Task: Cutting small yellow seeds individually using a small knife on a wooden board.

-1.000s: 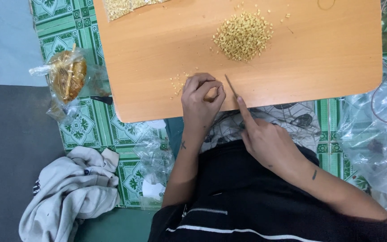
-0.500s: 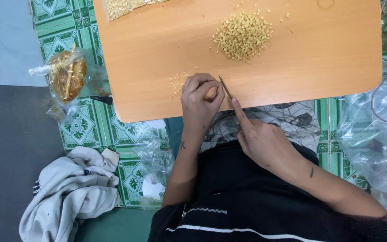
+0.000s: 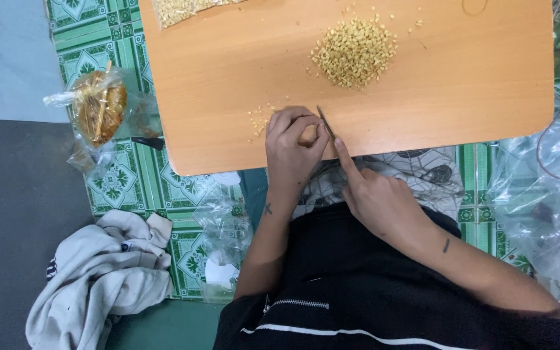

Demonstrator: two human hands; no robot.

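My left hand point(image 3: 291, 144) rests on the near edge of an orange wooden board point(image 3: 228, 97), fingers curled over a small pale piece I can barely see. My right hand point(image 3: 374, 194) grips a thin knife point(image 3: 326, 123), index finger along its back, the blade touching the board right beside my left fingertips. A few small yellow cut bits point(image 3: 258, 120) lie just left of my left hand. A larger heap of yellow cut pieces point(image 3: 355, 52) sits farther back on the board.
A clear bag of yellow pieces point(image 3: 179, 10) lies at the board's far left corner. On the green patterned mat point(image 3: 115, 185) lie a plastic bag with orange-brown contents point(image 3: 98, 110), a crumpled grey garment point(image 3: 98, 279), and clear plastic bags point(image 3: 539, 194) at the right.
The knife in my right hand has shifted left, closer against my left fingertips. My left hand stays in place on the board.
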